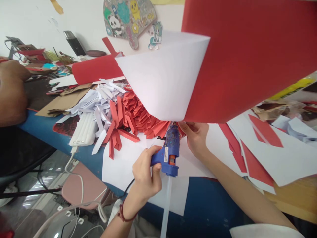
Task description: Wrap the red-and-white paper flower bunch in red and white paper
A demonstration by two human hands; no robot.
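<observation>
My left hand [146, 173] is wrapped round the handle of a blue hot glue gun [170, 148]. A clear glue stick [166, 208] sticks out of its back end, and its nozzle meets the lower edge of a big folded sheet. That sheet of paper [247, 59] is red on one side, with a white folded part [165, 76] on the left. My right hand [196, 137] pinches the sheet's bottom edge just right of the nozzle; its fingertips are partly hidden behind the paper. Folded red paper pieces [138, 114] lie piled behind the glue gun.
Folded white strips [101, 96] and a white power bank [84, 129] with a cable are to the left on the blue table [205, 201]. A red roll [96, 67] and a dark bottle [74, 43] stand behind. Another person's arm [12, 89] rests at far left. Cut sheets [282, 155] lie right.
</observation>
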